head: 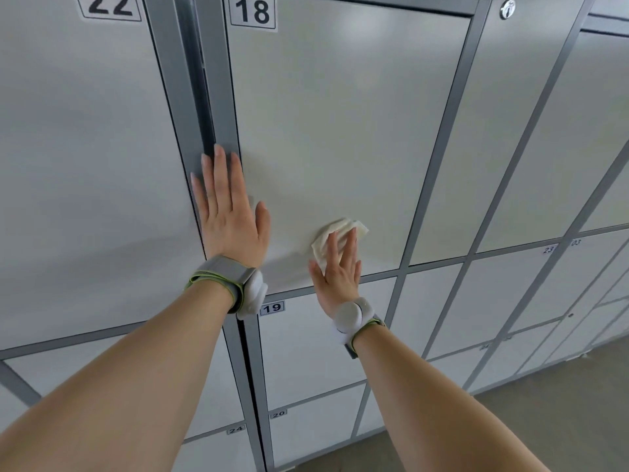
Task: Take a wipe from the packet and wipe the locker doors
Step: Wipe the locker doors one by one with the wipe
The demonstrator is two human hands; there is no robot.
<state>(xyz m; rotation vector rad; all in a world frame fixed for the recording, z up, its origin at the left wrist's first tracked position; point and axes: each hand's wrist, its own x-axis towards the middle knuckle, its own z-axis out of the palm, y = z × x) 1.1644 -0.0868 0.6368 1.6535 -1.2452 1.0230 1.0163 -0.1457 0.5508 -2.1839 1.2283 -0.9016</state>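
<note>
On locker door 18 (340, 114), low down: a white wipe (335, 225) pressed flat by the right hand (337, 277).
The folded wipe's long axis slants from lower left to upper right. It lies under the straight, close-set fingers (351, 245), showing past the fingertips. The left hand (231, 219) rests flat, fingers straight and together, on the door's left edge.

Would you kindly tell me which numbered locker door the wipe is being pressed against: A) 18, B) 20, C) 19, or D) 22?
A: the right hand presses the white wipe flat against the lower part of the locker door numbered 18.
</note>
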